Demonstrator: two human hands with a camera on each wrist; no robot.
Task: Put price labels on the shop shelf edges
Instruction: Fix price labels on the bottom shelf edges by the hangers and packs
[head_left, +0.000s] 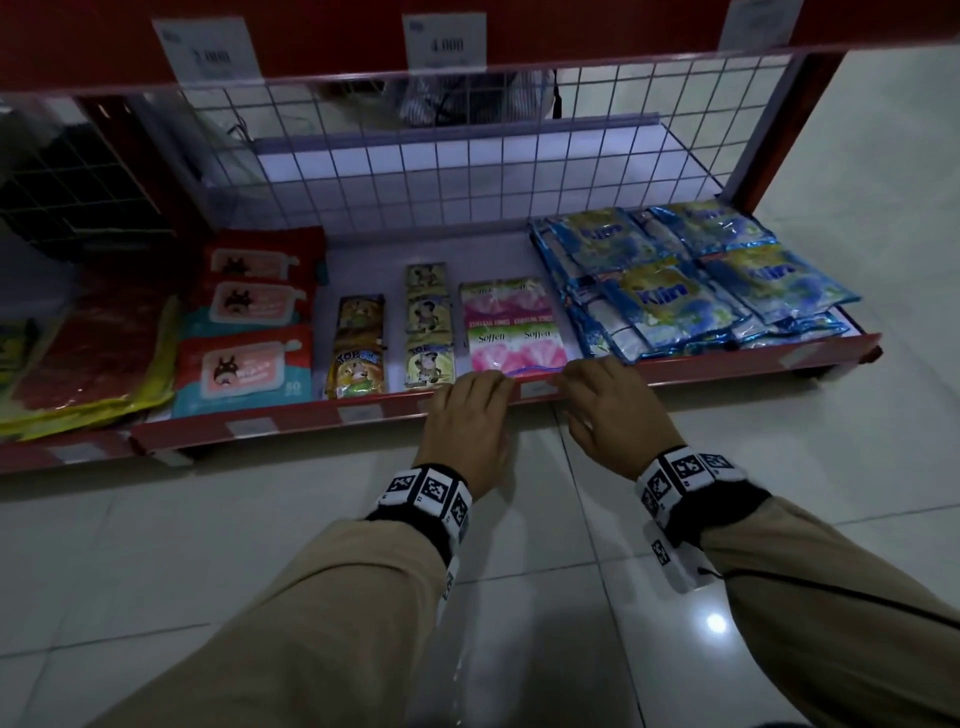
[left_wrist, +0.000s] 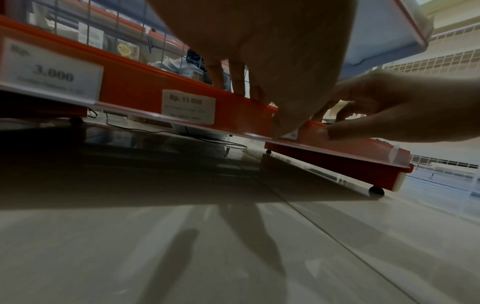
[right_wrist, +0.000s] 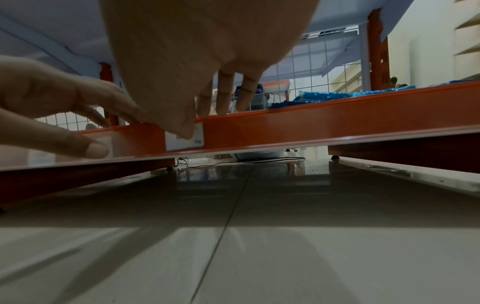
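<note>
The red edge (head_left: 291, 415) of the bottom shelf carries a clear strip with small white price labels. One white label (head_left: 537, 387) sits in the strip between my hands. My left hand (head_left: 480, 387) lies over the edge just left of it, fingers straight on the rim and thumb flat on the strip (right_wrist: 91, 149). My right hand (head_left: 584, 382) lies over the edge just right of it. Its thumb presses the label's face (right_wrist: 184, 142) while its fingers (right_wrist: 226, 96) rest on the rim. Other labels, reading "Rp. 11.000" (left_wrist: 188, 107) and "3.000" (left_wrist: 52, 74), sit further left.
Goods lie on the shelf: red wipe packs (head_left: 244, 364), drink sachets (head_left: 358, 345), pink tissue packs (head_left: 511, 332), blue detergent sachets (head_left: 691, 280). A wire grid (head_left: 467, 156) backs it. The shelf above (head_left: 571, 31) overhangs with larger price cards (head_left: 447, 41). Glossy floor tiles (head_left: 208, 571) lie below.
</note>
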